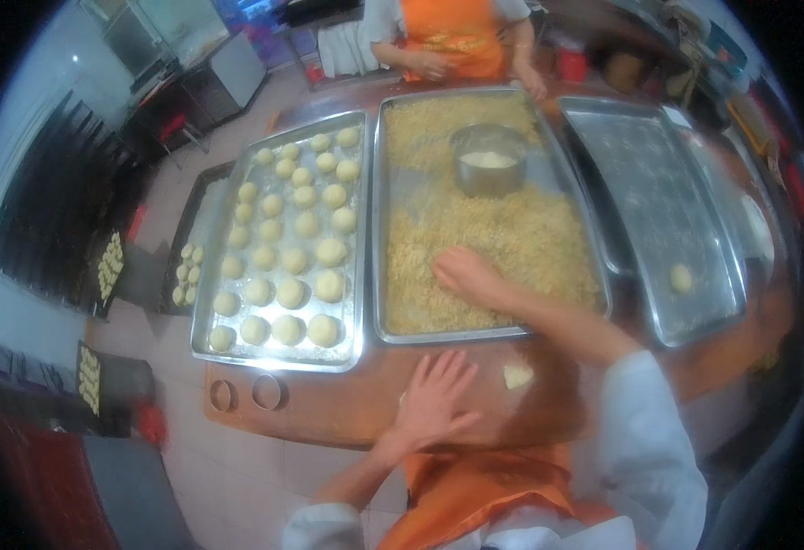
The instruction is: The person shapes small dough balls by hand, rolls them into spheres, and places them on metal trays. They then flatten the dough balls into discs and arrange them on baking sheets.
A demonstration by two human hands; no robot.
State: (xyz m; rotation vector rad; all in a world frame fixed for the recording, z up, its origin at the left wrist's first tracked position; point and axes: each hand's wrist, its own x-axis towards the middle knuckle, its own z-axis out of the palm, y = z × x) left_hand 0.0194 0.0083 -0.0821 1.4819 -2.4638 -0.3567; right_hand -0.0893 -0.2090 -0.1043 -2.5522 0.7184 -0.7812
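My right hand [467, 275] is down in a tray of yellow crumbly filling [491, 237], its fingers curled against the crumbs. Whatever lies inside those fingers is hidden. On the wooden tabletop in front of that tray, my left hand [436, 399] lies palm down with its fingers spread. A pale edge shows beside its wrist side; what is under the palm cannot be seen. A small flattened piece of dough [517, 375] sits on the wood to the right of my left hand. Within the crumb tray stands a round metal bowl [490, 165] with pale powder in it.
On the left is a metal tray [202, 354] with rows of dough balls [292, 293]. Two metal rings [268, 392] lie near the table's left corner. A metal tray [656, 185] on the right holds one dough ball [680, 278]. Across the table stands a person in an orange apron [453, 38].
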